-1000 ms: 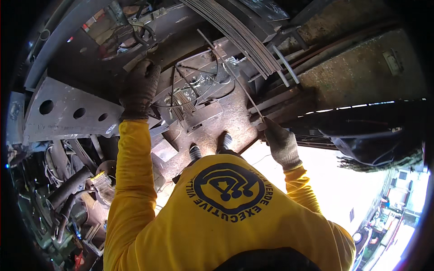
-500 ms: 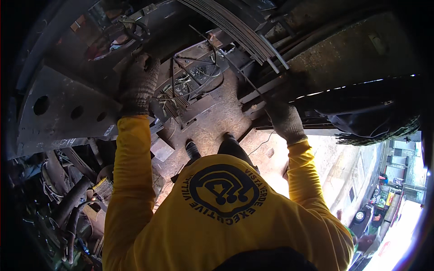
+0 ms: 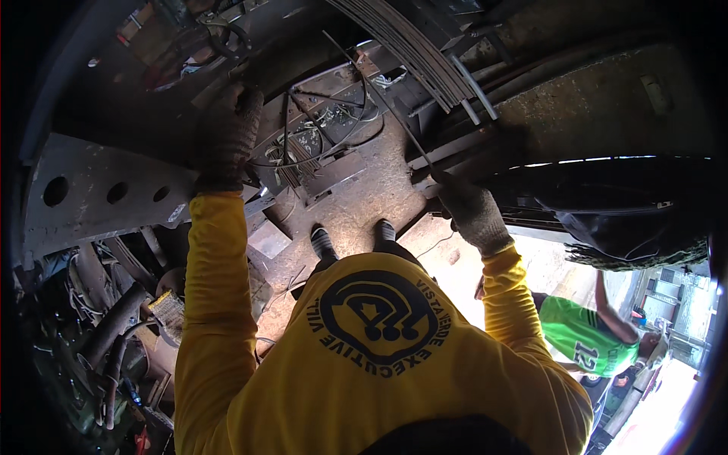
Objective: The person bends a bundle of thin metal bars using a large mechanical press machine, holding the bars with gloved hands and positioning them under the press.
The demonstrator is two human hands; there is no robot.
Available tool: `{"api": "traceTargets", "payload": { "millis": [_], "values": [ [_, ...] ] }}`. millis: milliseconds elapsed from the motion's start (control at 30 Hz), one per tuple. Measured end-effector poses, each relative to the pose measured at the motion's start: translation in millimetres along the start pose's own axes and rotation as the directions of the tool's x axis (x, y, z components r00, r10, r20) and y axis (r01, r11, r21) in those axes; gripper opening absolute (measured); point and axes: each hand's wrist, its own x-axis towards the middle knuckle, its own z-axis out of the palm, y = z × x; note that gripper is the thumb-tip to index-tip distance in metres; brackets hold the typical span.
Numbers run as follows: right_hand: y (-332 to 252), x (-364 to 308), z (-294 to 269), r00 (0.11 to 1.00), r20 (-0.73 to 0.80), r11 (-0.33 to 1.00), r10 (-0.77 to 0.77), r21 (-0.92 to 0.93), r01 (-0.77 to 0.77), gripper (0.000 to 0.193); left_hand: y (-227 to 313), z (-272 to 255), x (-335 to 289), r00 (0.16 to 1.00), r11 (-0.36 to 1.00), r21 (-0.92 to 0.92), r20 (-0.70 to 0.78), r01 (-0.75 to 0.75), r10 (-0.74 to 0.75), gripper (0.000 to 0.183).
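L hand (image 3: 226, 136), in a dark work glove, is clenched on the top edge of a grey steel plate (image 3: 106, 193) w/ three round holes; fingers wrap over the edge, so what's under them is hidden in shadow. R hand (image 3: 470, 208), also gloved, is closed round the lower end of a thin metal rod (image 3: 379, 98) that runs up-left toward the top of view; the rod's far end gets lost among dark parts. Between the hands hangs a tangle of loose wires (image 3: 318, 140) in front of a rusty frame section, too cluttered to sort out. Just above the R hand sits a stack of leaf springs (image 3: 413, 49), curving off the top edge. Right of that hand is a dark tyre (image 3: 622, 212), partly cut by the fisheye rim. Both yellow sleeves rise from the lower edge; two dark shoes (image 3: 353, 239) stand on the dirty floor below. Lower left is hoses & scrap, mostly in darkness. Lower right, another person in a green shirt (image 3: 584, 337), bent over, only partly visible.
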Motion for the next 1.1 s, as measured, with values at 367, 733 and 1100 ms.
{"api": "traceTargets", "payload": {
  "millis": [367,733,1100],
  "values": [
    [11,-3,-2,0.995,0.085,0.958,0.049,0.277,-0.071,0.042,2,-3,1,0.999,0.999,0.039,0.04,-0.02,0.019,0.043],
    [18,3,-8,0.989,0.133,0.93,0.071,0.348,-0.114,0.04,-8,4,8,0.995,0.994,0.109,0.097,0.028,-0.038,0.044],
    [40,6,33,0.981,0.158,0.302,-0.113,0.946,-0.118,0.055,0,-2,10,0.989,0.97,0.243,0.145,-0.01,-0.026,0.048]
  ]
}}
